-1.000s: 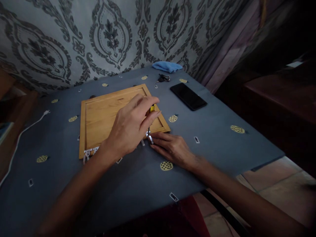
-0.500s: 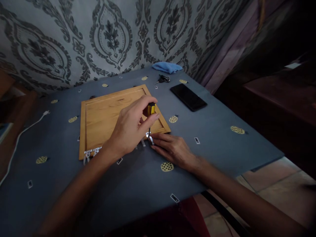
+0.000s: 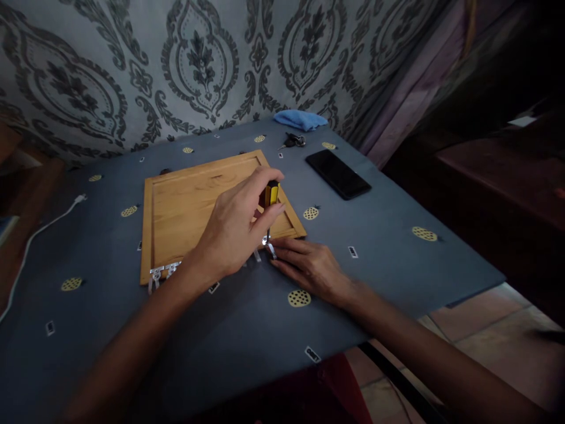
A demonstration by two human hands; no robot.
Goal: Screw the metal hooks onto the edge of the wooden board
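My left hand [image 3: 241, 221] grips a screwdriver [image 3: 272, 193] with a yellow and black handle. The tool stands nearly upright, its tip down on a small silver metal hook [image 3: 271, 250] at the front edge of a framed wooden board [image 3: 185, 212]. My right hand [image 3: 315, 268] rests low on the cloth, its fingertips closed about that hook. More metal hooks [image 3: 158, 274] line the board's front left edge, partly behind my left forearm. Another hook [image 3: 256, 255] shows just left of the screwdriver tip.
The table has a blue-grey cloth [image 3: 388, 277] printed with pineapples. To the right of the board lies a black phone [image 3: 338, 174]. Behind it are keys [image 3: 293, 141] and a folded blue cloth [image 3: 301, 119]. A white cable [image 3: 48, 227] runs along the left side.
Both hands keep their places, with the screwdriver still on the same hook. Its handle looks slightly turned. The view has shifted a little.
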